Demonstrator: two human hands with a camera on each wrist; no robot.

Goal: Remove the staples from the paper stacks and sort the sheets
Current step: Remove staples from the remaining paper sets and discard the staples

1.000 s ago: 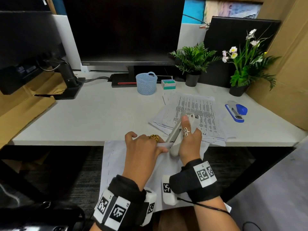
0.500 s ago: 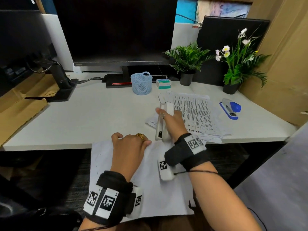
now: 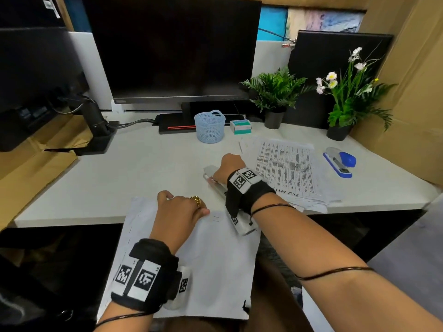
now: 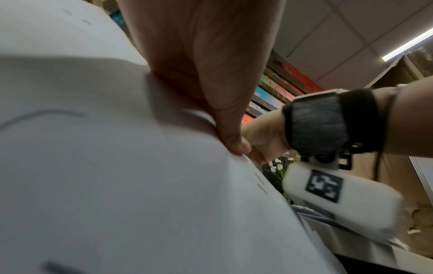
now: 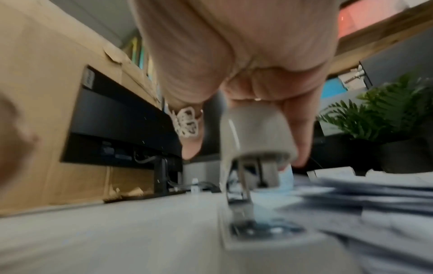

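A stapled stack of paper (image 3: 211, 257) is pinned at the bench (image 3: 119, 178) edge by the left hand (image 3: 178, 213), fingers curled, thumb pressing — two staples (image 3: 215, 219) lie just beside it. Farther in, a grey stapler (image 3: 213, 179) is gripped by the right hand (image 3: 229, 166) on the bench, beside printed sheets (image 3: 287, 168).

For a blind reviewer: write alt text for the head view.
A right hand grips a grey stapler on a white desk, while the left hand holds a paper stack at the desk's near edge. Printed sheets and a blue stapler lie to the right.
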